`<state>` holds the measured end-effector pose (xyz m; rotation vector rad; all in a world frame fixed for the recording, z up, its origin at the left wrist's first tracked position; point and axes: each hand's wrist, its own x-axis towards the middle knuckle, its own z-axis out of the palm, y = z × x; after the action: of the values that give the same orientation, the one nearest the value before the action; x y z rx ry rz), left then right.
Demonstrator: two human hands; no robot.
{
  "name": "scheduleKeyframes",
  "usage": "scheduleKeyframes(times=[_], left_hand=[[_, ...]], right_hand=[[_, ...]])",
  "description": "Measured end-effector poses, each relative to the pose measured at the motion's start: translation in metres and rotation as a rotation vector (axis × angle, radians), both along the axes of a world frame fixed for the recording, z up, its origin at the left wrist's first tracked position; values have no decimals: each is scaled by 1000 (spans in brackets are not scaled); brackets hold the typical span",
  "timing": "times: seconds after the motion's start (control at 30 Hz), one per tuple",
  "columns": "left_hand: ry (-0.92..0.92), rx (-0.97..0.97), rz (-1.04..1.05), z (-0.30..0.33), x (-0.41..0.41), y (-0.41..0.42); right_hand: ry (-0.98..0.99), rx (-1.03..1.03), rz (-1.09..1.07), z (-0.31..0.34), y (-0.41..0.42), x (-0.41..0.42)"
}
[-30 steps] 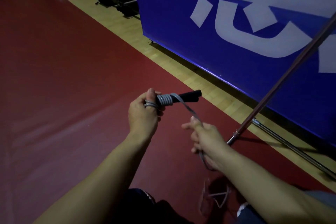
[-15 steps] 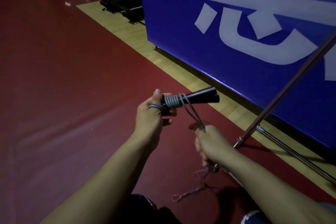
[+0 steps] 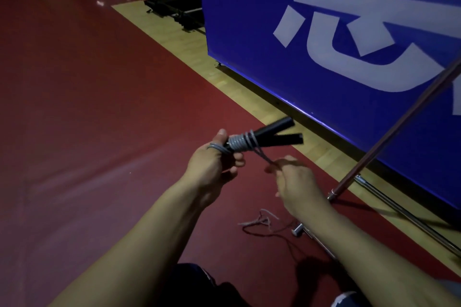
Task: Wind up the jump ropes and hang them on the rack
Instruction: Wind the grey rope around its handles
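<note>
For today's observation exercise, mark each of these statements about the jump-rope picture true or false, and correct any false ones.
1. The left hand holds two black handles together. True.
2. Grey rope is coiled around the handles near the left hand's grip. True.
3. The right hand is empty. False: it pinches the rope strand leading off the coil.
4. All the rope is already wound up. False: loose rope lies on the red floor below the hands.
5. The jump rope hangs on the metal rack. False: it is in the hands; the rack's pole stands to the right, apart from it.
6. A blue board with white markings stands behind. True.
</note>
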<state>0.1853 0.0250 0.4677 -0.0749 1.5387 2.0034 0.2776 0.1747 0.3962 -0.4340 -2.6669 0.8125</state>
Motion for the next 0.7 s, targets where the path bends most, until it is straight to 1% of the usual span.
scheduleKeyframes(times=[0.07,0.1,0.13,0.17,0.2,0.23,0.27,0.33,0.37,0.43,0.47,0.5,0.57,0.63,0.67,0.7], left_hand=[[71,-8,-202,0,5,-3],[149,-16,-315,0,5,-7],[268,-57,-432,-1,5,-10],[418,-135,-546,-1,4,-14],[573,-233,-646,-2,3,-17],[705,-330,-723,-2,2,-20],[798,-417,-776,-4,-1,-21],[928,-593,-824,-9,-8,-22],[956,-686,-826,-12,-12,-22],[946,-846,-793,-21,-15,-20],[943,-919,-757,-26,-15,-17],[951,-985,-698,-30,-12,-14],[969,-1063,-499,-35,-7,-7],[887,-1004,-244,-35,-7,-2],[832,-933,-136,-33,-8,-1],[799,-868,-53,-32,-10,-1]], right_hand=[[-58,-36,-40,2,10,-2],[-49,-116,-42,6,14,-2],[-17,-221,-43,8,19,-2],[-5,-282,-46,12,25,0],[6,-295,-26,16,30,2],[6,-276,-3,20,34,6],[10,-243,16,25,37,9],[22,-112,18,29,41,15],[38,-9,15,32,41,17],[43,207,36,35,40,19],[41,278,66,39,38,19],[30,320,105,44,35,20],[14,397,178,50,22,20],[31,442,188,47,-1,25],[62,403,183,43,-14,29],[68,290,165,36,-25,33]])
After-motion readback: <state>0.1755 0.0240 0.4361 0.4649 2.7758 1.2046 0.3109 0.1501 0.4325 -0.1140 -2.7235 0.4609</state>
